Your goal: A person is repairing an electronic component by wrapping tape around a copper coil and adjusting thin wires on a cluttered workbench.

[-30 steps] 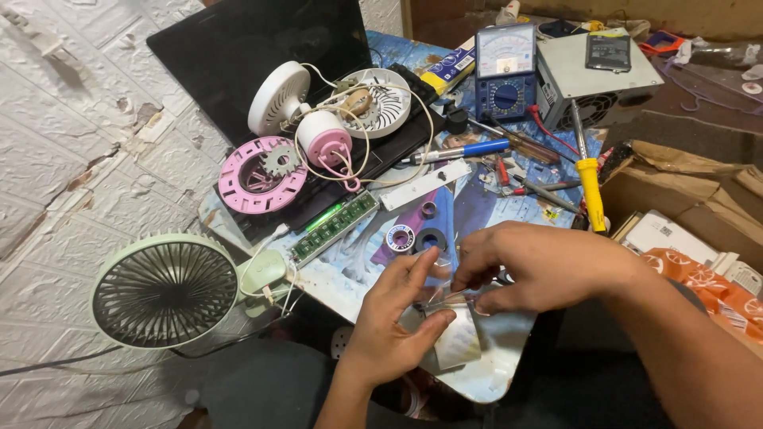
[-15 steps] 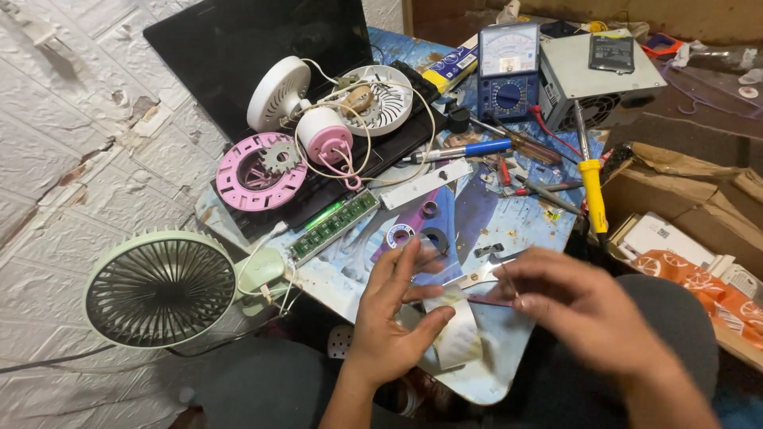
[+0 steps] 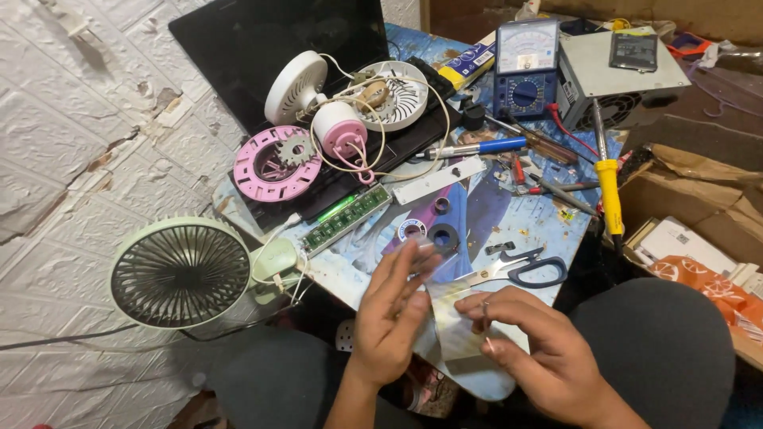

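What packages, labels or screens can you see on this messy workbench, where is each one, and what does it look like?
Laptop screen: back left, dark, blank.
Meter: back centre, blue case, pale dial face with a round knob.
Phone: dark slab on the grey metal box, back right.
Yellow pack: left of the meter, with a white barcode label.
Orange package: right edge, white ring pattern.
White carton: just behind it, small dark label.
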